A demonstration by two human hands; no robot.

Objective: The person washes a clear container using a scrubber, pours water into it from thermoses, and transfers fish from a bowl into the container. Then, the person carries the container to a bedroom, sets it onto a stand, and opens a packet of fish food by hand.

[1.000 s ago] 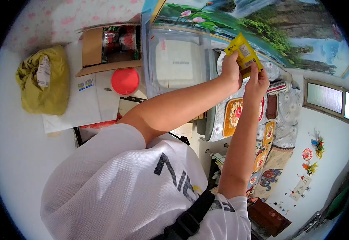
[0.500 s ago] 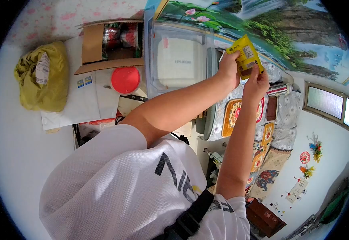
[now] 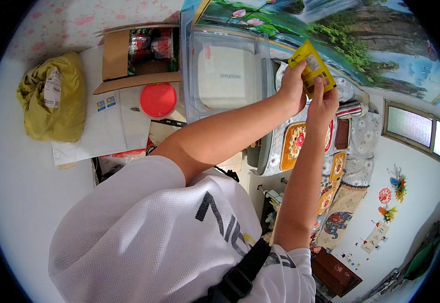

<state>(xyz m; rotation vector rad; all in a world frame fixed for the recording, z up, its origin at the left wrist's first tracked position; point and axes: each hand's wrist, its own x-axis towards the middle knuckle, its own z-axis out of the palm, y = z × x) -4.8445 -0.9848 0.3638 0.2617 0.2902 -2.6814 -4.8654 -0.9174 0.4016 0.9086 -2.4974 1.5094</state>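
A yellow packet point(image 3: 315, 63) with printed labels is held up at the upper right of the head view, away from my body. My left hand point(image 3: 291, 90) grips its left edge, the thumb lying over the front. My right hand point(image 3: 323, 103) holds the lower end, with a thumb or finger resting on the printed face. Both hands are closed on the same packet. The fingers behind it are hidden, and the print is too small to read.
At left stand a yellow-green bag point(image 3: 53, 98), an open cardboard box point(image 3: 116, 53) with dark and red packages, a red round lid point(image 3: 158, 100) and a clear plastic bin point(image 3: 190, 76). A sofa with patterned mats point(image 3: 293, 146) lies beyond my arms.
The packet has shifted and turned slightly. My right thumb or finger has slid further up its printed face. Both hands keep hold, and the surroundings look the same.
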